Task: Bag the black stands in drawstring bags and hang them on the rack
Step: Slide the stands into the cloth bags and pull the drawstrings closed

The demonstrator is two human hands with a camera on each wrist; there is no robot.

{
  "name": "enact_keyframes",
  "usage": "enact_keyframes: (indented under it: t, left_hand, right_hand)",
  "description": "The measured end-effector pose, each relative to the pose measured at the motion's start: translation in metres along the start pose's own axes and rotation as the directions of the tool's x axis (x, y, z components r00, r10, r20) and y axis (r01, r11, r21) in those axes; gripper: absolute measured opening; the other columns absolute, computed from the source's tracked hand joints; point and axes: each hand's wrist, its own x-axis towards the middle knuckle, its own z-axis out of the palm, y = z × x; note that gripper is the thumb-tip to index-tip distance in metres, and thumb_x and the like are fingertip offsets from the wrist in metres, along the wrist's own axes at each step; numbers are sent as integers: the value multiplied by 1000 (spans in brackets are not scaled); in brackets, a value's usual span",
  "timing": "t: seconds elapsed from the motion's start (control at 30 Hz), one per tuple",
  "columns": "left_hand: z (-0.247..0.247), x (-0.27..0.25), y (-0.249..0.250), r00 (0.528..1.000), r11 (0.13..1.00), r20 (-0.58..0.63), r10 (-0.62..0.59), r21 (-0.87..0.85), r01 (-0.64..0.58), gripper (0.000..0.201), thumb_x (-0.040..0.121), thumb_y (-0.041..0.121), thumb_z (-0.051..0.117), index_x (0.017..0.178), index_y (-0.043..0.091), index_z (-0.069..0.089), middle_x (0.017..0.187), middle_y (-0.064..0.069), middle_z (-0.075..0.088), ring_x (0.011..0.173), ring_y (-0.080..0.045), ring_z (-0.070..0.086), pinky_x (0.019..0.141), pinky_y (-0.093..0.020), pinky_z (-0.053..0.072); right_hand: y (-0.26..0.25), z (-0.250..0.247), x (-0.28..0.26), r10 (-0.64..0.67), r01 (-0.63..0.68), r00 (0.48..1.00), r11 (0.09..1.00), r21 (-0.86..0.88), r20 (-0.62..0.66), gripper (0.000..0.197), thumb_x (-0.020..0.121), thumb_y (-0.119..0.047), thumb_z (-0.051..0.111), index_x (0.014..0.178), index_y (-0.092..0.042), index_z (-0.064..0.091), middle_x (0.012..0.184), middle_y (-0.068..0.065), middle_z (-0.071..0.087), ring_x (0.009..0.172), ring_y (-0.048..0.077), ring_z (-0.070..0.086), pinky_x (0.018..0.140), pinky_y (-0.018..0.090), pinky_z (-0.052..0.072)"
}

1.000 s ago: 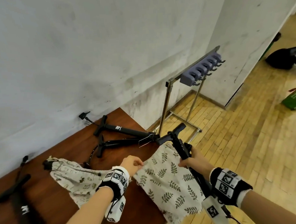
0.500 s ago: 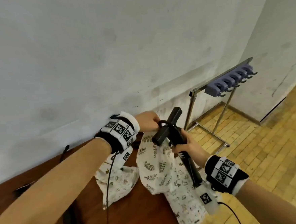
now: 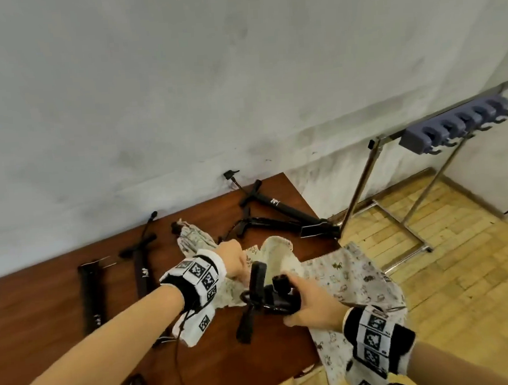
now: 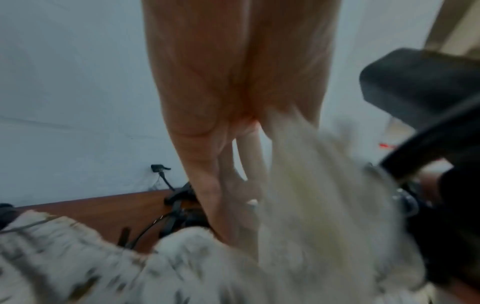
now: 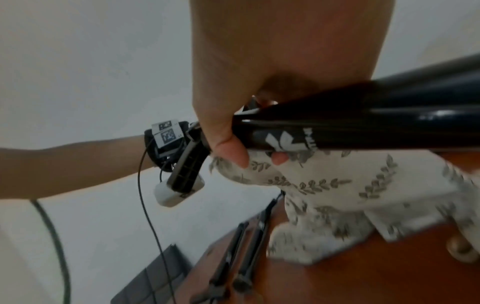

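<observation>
Right hand (image 3: 307,301) is clenched round the black stand (image 3: 261,294); the right wrist view shows fingers (image 5: 228,148) wrapped on the tube with leaf-print cloth just beneath. Stand sits at about 6 o'clock over the table (image 3: 44,312), its cross-piece pointing up toward 12.

Left hand (image 3: 232,258) is at 11 o'clock from the stand, pinching the edge of the bag (image 3: 281,250); the left wrist view is blurred, but pale cloth runs out from between thumb and fingers (image 4: 202,185). Bag mouth looks partly lifted. Stand not yet inside, judging by how much of it shows.

Risks, as judged:
- Cross-piece could snag on the bag mouth if it is held open by one edge only; cloth would bunch and not slide over.
- The stand's loose black cable loop could catch the hem or drawstring.
- Bag hangs over the table edge at 4 o'clock; a tug could drag it off toward the floor.
- Head end is heavy-looking; grip near it may let the long end swing into the other stands.

Count:
- Stands: one in hand; two at 1 o'clock by the wall (image 3: 281,217); two at 9 o'clock (image 3: 93,296). Five in view, some possibly overlapping.
- Bags: one in work, a second crumpled at 11 o'clock (image 3: 193,238). Whether more lie beneath, cannot tell.
- Rack (image 3: 396,182): one, at 2 o'clock, nothing hung; its hook strip (image 3: 452,128) shows about five hooks.
</observation>
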Motion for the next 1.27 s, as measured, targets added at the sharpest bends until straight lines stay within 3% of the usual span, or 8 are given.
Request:
enact_keyframes:
  t: [0.17, 0.3, 0.53, 0.67, 0.83, 0.97, 1.07, 1.27]
  left_hand:
    - [33, -1, -29, 995, 999, -98, -34, -42, 30, 20, 77, 1, 66, 96, 7, 68, 92, -6, 61, 79, -19, 58, 67, -26, 47]
    - [32, 7, -36, 966, 988, -248, -76, -148, 40, 20, 80, 5, 59, 64, 12, 49, 64, -1, 45, 63, -23, 55, 63, -34, 47]
    - [33, 3, -16, 977, 950, -189, 97, -276, -148, 23, 87, 2, 45, 79, 22, 51, 89, -2, 56, 81, -23, 55, 76, -34, 47]
    - [23, -3, -19, 985, 902, -55, 162, -398, -170, 42, 83, -11, 26, 90, 26, 43, 82, -11, 42, 70, -23, 38, 56, -31, 35]
    - [11, -20, -16, 939, 930, -215, 268, -199, -311, 30, 81, -10, 36, 98, 13, 36, 90, -3, 39, 68, -17, 32, 60, -24, 31]
    - [9, -19, -20, 916, 962, -299, 268, 32, -271, 27, 77, -14, 41, 85, 10, 50, 101, -8, 49, 87, -24, 50, 83, -39, 44]
    - [6, -18, -23, 960, 976, -196, 201, 126, -178, 37, 86, -11, 42, 114, 10, 56, 126, -7, 50, 119, -25, 47, 100, -30, 37]
    - [-9, -27, -16, 917, 948, -243, 315, 131, -290, 54, 84, -15, 43, 131, 9, 55, 137, -4, 48, 128, -18, 43, 103, -17, 27]
  right_hand:
    - [27, 20, -1, 124, -127, 986, 992, 14, 113, 69, 58, -19, 75, 121, -27, 49, 106, -2, 66, 85, 13, 65, 67, 28, 55]
    - [32, 16, 3, 196, -216, 959, 974, 76, 206, 71, 68, -6, 73, 131, -19, 43, 104, 8, 67, 84, 17, 66, 71, 29, 55]
    - [-7, 18, 0, 71, -185, 909, 952, 244, 410, 53, 75, -2, 66, 124, -14, 49, 90, 9, 70, 73, 18, 63, 66, 24, 49]
    - [-22, 12, 0, -6, -240, 853, 883, 404, 521, 41, 77, -1, 58, 106, -30, 61, 78, 8, 61, 62, 18, 54, 76, 37, 44]
    - [-25, 11, 6, -26, -298, 781, 863, 408, 625, 8, 80, -7, 51, 87, -8, 55, 73, 5, 62, 59, 17, 52, 82, 38, 44]
    - [-8, 27, 17, 75, -362, 853, 798, 481, 516, 71, 76, -2, 59, 131, -41, 39, 76, 18, 60, 55, 24, 53, 65, 35, 48]
    - [-19, 27, 24, 101, -362, 879, 777, 515, 467, 35, 66, -11, 65, 98, -11, 52, 69, 12, 53, 53, 21, 50, 75, 38, 49]
    - [-41, 18, 24, 63, -390, 840, 761, 519, 539, 16, 71, -9, 53, 86, -10, 48, 67, 7, 49, 53, 19, 46, 70, 32, 51]
